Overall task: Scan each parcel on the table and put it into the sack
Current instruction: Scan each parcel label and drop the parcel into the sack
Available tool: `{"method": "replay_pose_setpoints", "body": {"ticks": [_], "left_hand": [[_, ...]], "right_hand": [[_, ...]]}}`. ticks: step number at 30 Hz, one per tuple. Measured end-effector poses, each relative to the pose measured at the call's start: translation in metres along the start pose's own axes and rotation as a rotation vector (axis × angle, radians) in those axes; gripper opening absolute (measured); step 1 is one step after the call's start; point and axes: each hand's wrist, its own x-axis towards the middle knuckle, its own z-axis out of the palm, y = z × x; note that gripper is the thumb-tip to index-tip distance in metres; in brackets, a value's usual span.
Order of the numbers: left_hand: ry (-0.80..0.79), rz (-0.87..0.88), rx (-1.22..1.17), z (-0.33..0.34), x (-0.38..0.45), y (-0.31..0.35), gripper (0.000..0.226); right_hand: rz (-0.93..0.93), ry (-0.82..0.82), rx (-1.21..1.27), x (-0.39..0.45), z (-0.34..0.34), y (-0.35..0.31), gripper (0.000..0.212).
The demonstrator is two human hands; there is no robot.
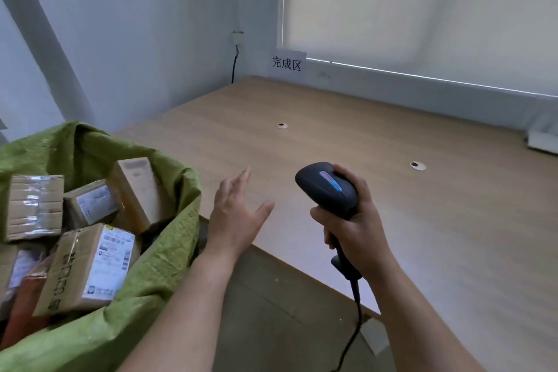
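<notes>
No parcel is seen on the table (377, 142); several boxes (87, 266) lie in the green sack (169, 238) at lower left, so the task is judged nearly or fully done. The left hand (235, 214) is spread, holding nothing, beside the sack. The scanner (327, 187) is gripped by the right hand (359, 232). A sign (287, 63) at upper centre reads "完成区"; box labels are illegible.

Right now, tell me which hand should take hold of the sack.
Left. The left hand is open, holds nothing and hovers beside the green sack. The right hand grips the scanner, farther away.
</notes>
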Motion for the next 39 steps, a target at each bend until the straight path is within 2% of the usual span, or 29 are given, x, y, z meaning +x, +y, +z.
{"method": "replay_pose_setpoints", "body": {"ticks": [8,18,29,39], "left_hand": [[-0.094,0.118,0.024,0.080,-0.035,0.085,0.073],[-0.193,0.287,-0.059,0.188,-0.088,0.185,0.070],[-0.354,0.515,-0.135,0.288,-0.109,0.280,0.066],[-0.527,0.696,-0.195,0.387,-0.107,0.363,0.070]], "right_hand": [[-0.007,0.121,0.002,-0.038,-0.114,-0.001,0.064],[0.003,0.284,-0.037,-0.100,-0.252,0.000,0.063],[-0.028,0.563,-0.106,-0.152,-0.364,-0.003,0.064],[-0.034,0.804,-0.186,-0.162,-0.461,-0.002,0.068]]}}
